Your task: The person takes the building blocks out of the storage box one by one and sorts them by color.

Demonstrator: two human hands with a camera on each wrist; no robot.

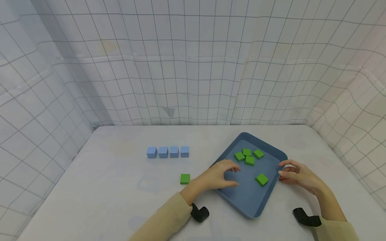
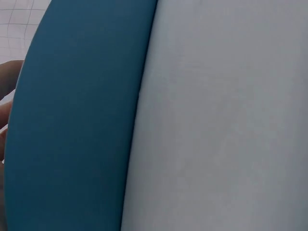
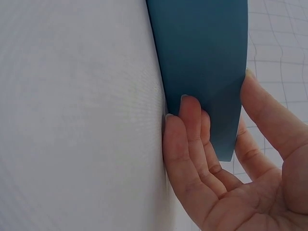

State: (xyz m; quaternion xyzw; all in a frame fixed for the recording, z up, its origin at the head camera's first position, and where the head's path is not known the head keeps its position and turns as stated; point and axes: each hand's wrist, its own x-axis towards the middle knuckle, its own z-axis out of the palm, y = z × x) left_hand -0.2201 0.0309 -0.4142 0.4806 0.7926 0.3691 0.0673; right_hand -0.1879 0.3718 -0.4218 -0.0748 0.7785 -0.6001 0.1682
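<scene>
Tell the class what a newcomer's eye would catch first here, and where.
Probably the blue tray, set askew on the right of the table, with five green blocks inside. The left hand hovers over its left side; the right hand touches its right wall. Next, four light-blue cubes in a row left of the tray, and one lone green block nearer the viewer.

The tray between the left hand and right hand looks like smooth, matt plastic. The green blocks ahead of the left hand appear smooth and matt, as do the blue cubes beyond it to the left. Below both hands, the worktop looks smooth and pale; behind, the gridded hanging resembles thin, rippled sheeting. Sleeves of soft, matt cloth cover the forearms, beside black, plastic-looking wrist pieces.
</scene>
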